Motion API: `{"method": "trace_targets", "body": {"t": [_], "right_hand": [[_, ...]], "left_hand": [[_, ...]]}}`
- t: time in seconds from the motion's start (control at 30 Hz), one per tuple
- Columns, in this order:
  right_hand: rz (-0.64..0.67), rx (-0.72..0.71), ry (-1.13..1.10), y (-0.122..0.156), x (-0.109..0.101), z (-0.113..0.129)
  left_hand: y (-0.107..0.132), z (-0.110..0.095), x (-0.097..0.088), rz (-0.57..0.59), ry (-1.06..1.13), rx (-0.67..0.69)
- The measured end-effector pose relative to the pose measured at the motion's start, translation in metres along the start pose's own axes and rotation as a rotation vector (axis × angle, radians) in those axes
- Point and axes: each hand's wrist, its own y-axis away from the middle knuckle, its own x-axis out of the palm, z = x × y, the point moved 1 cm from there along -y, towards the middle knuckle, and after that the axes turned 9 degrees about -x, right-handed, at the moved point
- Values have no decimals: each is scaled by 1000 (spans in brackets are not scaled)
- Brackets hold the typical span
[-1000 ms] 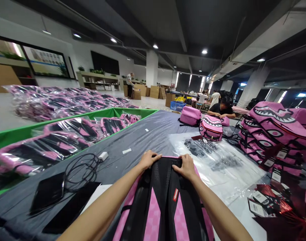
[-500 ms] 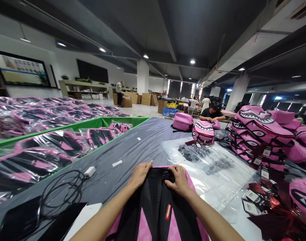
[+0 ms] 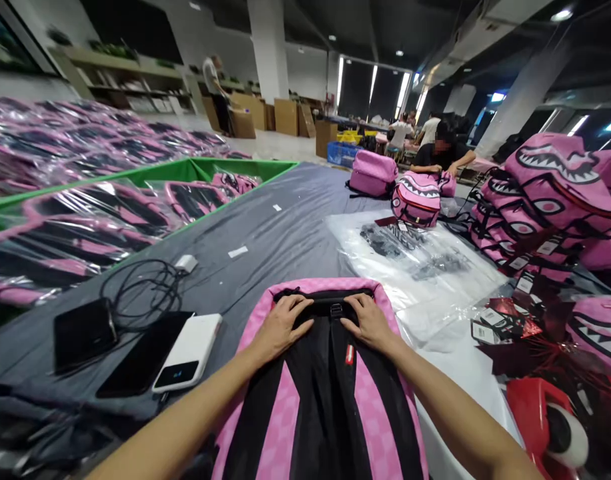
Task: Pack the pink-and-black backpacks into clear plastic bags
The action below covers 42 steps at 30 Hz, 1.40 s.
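Observation:
A pink and black backpack (image 3: 325,393) lies right in front of me, its straps and back panel facing up and a small red label near the top. My left hand (image 3: 284,327) is closed on the black fabric at the upper left, thumb and fingers pinching it. Across from it, my right hand (image 3: 369,323) pinches the upper right part the same way. Between the two hands sits a small black buckle. Clear plastic bags (image 3: 415,250) with black print lie flat just beyond the backpack.
At left are a white power bank (image 3: 188,353), dark phones (image 3: 83,333) and a coiled cable (image 3: 145,293). A green-edged bin (image 3: 185,167) holds wrapped backpacks. Pink backpacks (image 3: 550,193) are stacked at right, near hang tags (image 3: 490,320) and a red tape dispenser (image 3: 540,420). A co-worker (image 3: 443,150) sits across the table.
My view has tipped downward, so more of the backpack, the power bank and the tape dispenser show. The backpack's pink top edge now lies flatter; both hands still grip near its top.

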Motion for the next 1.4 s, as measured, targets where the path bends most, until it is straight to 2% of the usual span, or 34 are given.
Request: {"method": "trace_targets", "body": {"t": [0.07,0.17,0.27,0.33,0.4,0.47,0.53,0.6,0.63,0.73,0.83,0.97,1.07,1.17,1.27,1.33,1.4], "right_hand": [[114,29,22,-16,4,-13],[277,114,110,-53,13,-35],[289,167,199,-82,25,-49],[243,189,248,-89,33,-55],[193,210,280,-91,40,-59],[154,205,287,-94,45,-62],[124,189,294,-100,47,-61],[103,178,313,-107,46,-56],[95,174,324,-109,44,-53],[76,119,346,-109,31,-44],[55,51,357,-104,8,-50],[16,192,386,-112,-15,-83],[12,298,386,-129,-10,-108],[-5,335,353,-145,3,-120],[-26,318,309,-146,8,-105],[-8,253,258,-133,6,-78],[44,151,187,-107,2,-38]], "left_hand": [[-16,8,11,131,-26,-83],[-64,18,23,261,-77,-226],[-113,20,17,304,-76,-294],[-123,11,7,334,-76,-326],[-108,-8,-1,337,-88,-357],[-74,-31,-1,336,-106,-370],[-38,-51,6,373,-120,-317],[-16,-60,15,374,-154,-265],[-13,-60,18,356,-170,-257],[-24,-50,22,258,-197,-294],[-39,-41,26,183,-204,-313],[-35,-35,37,59,-205,-261],[-32,-23,46,-20,-211,-223],[-43,-12,49,-13,-255,-225],[-55,-10,45,20,-294,-237],[-58,-13,42,27,-286,-247],[-58,-16,41,21,-240,-259]]}}
